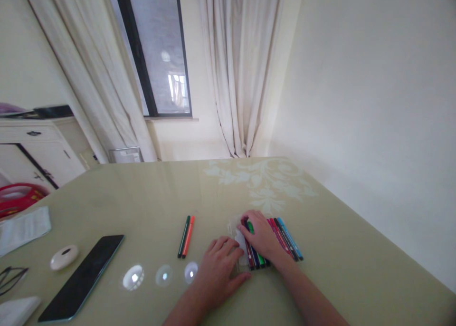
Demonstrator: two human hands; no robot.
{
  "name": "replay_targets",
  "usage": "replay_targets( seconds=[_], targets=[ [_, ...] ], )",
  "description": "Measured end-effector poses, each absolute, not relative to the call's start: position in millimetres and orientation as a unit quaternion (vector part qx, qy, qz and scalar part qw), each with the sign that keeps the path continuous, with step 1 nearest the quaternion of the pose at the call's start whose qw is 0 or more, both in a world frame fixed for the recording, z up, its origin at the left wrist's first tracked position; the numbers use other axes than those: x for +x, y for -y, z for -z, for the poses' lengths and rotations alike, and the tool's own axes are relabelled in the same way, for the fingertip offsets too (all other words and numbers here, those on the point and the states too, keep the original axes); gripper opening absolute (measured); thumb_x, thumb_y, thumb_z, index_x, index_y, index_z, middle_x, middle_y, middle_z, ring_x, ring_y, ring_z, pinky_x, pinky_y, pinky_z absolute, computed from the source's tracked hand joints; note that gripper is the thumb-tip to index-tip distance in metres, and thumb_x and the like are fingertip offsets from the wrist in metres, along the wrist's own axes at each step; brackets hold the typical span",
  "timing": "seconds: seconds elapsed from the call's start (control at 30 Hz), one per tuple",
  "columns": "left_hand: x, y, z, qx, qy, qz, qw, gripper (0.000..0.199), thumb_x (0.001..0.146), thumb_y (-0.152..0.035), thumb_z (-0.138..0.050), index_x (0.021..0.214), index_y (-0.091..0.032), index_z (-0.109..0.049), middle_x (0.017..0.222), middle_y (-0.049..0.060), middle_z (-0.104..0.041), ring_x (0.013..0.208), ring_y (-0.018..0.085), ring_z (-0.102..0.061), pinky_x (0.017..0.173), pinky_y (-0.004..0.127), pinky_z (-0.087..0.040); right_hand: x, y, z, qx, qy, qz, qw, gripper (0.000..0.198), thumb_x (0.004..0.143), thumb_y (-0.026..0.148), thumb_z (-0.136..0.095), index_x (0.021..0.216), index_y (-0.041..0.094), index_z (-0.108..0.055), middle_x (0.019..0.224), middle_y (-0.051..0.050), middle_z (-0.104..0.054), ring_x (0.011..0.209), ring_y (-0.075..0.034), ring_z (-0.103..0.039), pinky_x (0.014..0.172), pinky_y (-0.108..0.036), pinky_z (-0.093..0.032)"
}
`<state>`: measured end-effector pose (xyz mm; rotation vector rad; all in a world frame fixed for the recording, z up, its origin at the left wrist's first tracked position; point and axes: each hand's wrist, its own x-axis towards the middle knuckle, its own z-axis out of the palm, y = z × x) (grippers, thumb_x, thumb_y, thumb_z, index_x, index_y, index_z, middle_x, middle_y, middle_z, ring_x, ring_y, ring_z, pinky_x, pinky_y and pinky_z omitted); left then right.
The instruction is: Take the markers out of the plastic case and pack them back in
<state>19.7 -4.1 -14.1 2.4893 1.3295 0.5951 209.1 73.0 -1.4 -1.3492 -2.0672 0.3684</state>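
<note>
A clear plastic case (242,250) lies on the table, with several dark, red and green markers (253,258) side by side in it. My left hand (223,264) grips the near left part of this case, its thumb at the near edge and its fingers over the left side. Over the far end of the markers, my right hand (261,233) is closed, thumb and forefinger at the tip of a dark marker; the palm covers part of the row. Just right of that hand lie several pink, red, black and blue markers (285,238).
Apart to the left lie a dark green marker (184,237) and an orange marker (188,237). Further left are a black-screened phone (83,276), a round white object (64,258), glasses (12,278) and a white cloth or tissue pack (26,228). A wall borders the table's right.
</note>
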Motion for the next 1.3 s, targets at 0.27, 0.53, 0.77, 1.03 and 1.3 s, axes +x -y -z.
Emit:
replay_targets(
  seconds=[0.27, 0.53, 0.77, 1.03, 1.3],
  targets=[
    [19.2, 3.8, 11.5, 0.856, -0.457, -0.207, 0.124, 0.038, 0.088, -0.048, -0.074, 0.119, -0.029, -0.065, 0.129, 0.002, -0.065, 0.121, 0.025, -0.054, 0.106, 0.041, -0.043, 214.2, -73.8, -3.7, -0.497, 0.698, -0.277, 0.436, 0.029, 0.097, 0.042, -0.053, 0.076, 0.023, -0.049, 0.068, 0.004, -0.049, 0.065, -0.016, -0.047, 0.062, -0.027, -0.038],
    [12.9, 3.4, 8.0, 0.855, -0.441, -0.237, 0.138, 0.046, 0.094, -0.054, -0.063, 0.131, -0.026, -0.059, 0.134, 0.006, -0.063, 0.124, 0.027, -0.054, 0.108, 0.044, -0.044, 218.8, -69.7, -14.3, -0.527, 0.599, -0.293, 0.527, 0.052, 0.099, 0.062, -0.046, 0.066, 0.023, -0.041, 0.060, 0.005, -0.039, 0.059, -0.015, -0.039, 0.056, -0.027, -0.033],
    [17.0, 1.4, 13.9, 0.836, -0.482, -0.259, 0.045, 0.039, 0.103, -0.042, -0.049, 0.136, -0.021, -0.052, 0.122, 0.011, -0.069, 0.110, 0.028, -0.064, 0.097, 0.045, -0.052, 187.0, -41.8, -12.7, -0.470, 0.631, -0.434, 0.439, 0.046, 0.095, 0.064, -0.053, 0.075, 0.023, -0.056, 0.058, 0.005, -0.053, 0.049, -0.014, -0.052, 0.047, -0.025, -0.041],
    [-8.2, -21.6, 32.6, 0.741, -0.638, -0.202, -0.060, 0.045, 0.105, -0.021, -0.037, 0.149, -0.015, -0.043, 0.121, 0.016, -0.069, 0.109, 0.026, -0.070, 0.087, 0.036, -0.057, 208.0, -64.0, -8.6, -0.508, 0.631, -0.338, 0.479, 0.045, 0.101, 0.058, -0.041, 0.098, 0.022, -0.067, 0.095, -0.008, -0.074, 0.084, -0.023, -0.070, 0.073, -0.032, -0.054],
    [-37.9, -24.7, 10.4, 0.675, -0.724, -0.089, -0.113, 0.046, 0.096, -0.002, -0.038, 0.136, -0.012, -0.058, 0.120, 0.016, -0.064, 0.103, 0.026, -0.062, 0.087, 0.036, -0.054, 222.4, -79.1, 8.8, -0.580, 0.753, -0.076, 0.302, 0.045, 0.107, 0.041, -0.035, 0.079, 0.022, -0.065, 0.087, -0.010, -0.071, 0.089, -0.026, -0.062, 0.085, -0.037, -0.044]
  ],
)
